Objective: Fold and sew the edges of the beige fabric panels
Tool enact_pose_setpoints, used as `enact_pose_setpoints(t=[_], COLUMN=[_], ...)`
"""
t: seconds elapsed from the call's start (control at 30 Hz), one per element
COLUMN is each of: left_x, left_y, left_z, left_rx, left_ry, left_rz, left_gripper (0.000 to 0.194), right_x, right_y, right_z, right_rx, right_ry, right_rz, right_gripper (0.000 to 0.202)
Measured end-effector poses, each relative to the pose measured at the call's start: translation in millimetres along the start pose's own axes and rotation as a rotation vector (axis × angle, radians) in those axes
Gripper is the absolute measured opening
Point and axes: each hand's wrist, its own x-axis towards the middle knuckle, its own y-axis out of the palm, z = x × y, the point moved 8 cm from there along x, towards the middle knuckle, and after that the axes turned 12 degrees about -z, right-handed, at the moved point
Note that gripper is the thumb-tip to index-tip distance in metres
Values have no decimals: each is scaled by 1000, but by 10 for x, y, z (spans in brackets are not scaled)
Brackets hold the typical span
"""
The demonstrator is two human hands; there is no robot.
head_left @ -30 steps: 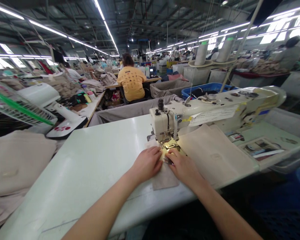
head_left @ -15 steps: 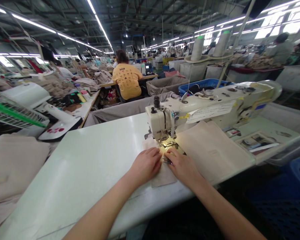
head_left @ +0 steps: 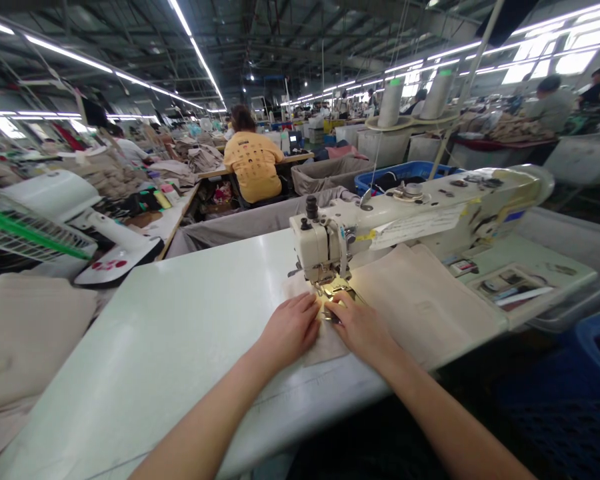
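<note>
A small beige fabric piece [head_left: 326,348] lies under the needle area of a cream sewing machine [head_left: 316,248]. My left hand [head_left: 294,325] is on its left side, fingers together and curled down, holding it against the table. My right hand [head_left: 361,328] grips the right side close to the presser foot, thumb and fingers pinched. A small metal piece [head_left: 331,316] shows by the right fingertips; its kind is unclear. The machine's lamp lights the fabric between my hands. A larger beige fabric panel [head_left: 425,307] lies beside my right hand. My fingers partly hide the small piece.
The pale green table [head_left: 195,320] extends left. Stacked beige fabric [head_left: 30,333] and a white fan [head_left: 115,247] stand at the left. A small parts tray [head_left: 510,287] lies right. Thread cones [head_left: 390,103] rise behind the machine. A co-worker in a yellow shirt [head_left: 254,163] sits ahead.
The small fabric piece has moved slightly forward under the machine, its near edge now closer to my hands. Both hands keep nearly the same place, and the view has shifted slightly.
</note>
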Motion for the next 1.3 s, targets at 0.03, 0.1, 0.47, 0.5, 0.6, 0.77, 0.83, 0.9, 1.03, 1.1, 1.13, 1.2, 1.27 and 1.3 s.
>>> enact_pose_setpoints(t=[0.03,0.1,0.47,0.5,0.6,0.77,0.83,0.9,1.03,1.1,1.13,1.2,1.27,1.3], left_x=[-1,0,20,19,11,-5,-4,1,0,-16,-28,-55,-77,-84], left_y=[6,11,-23,-20,-9,11,12,4,9,12,2,-42,-125,-182], left_z=[6,15,18,17,9,30,45,56,57,63,73,102,123,125], left_rx=[-2,-7,-28,-29,-37,-25,-23,-32,-45,-44,-42,-38,-33,-26], left_ry=[1,1,18,21,29,22,16,11,12,11,7,-2,-7,-13], left_rz=[3,3,-32,-30,-25,-20,-24,-40,-51,-42,-40,-29,-6,8], left_gripper=[30,30,29,29,28,29,28,27,30,32,33,33,30,28], right_x=[5,10,23,22,16,-14,-49,-103,-248,-297,-312,-324,-327,-328], right_y=[-7,-14,-34,-33,-35,-44,-65,-114,-185,-164,-149,-122,-103,-92], right_z=[4,12,29,28,30,13,-23,-96,-289,-332,-337,-335,-336,-341], right_rx=[0,-2,-17,-20,-16,43,110,171,173,160,159,167,178,180], right_ry=[1,1,3,7,17,24,31,57,172,205,208,199,184,179], right_rz=[0,1,-13,-11,-15,-35,-63,-130,-239,-225,-216,-213,-230,-240], right_gripper=[26,25,24,25,26,27,26,25,28,28,28,27,27,27])
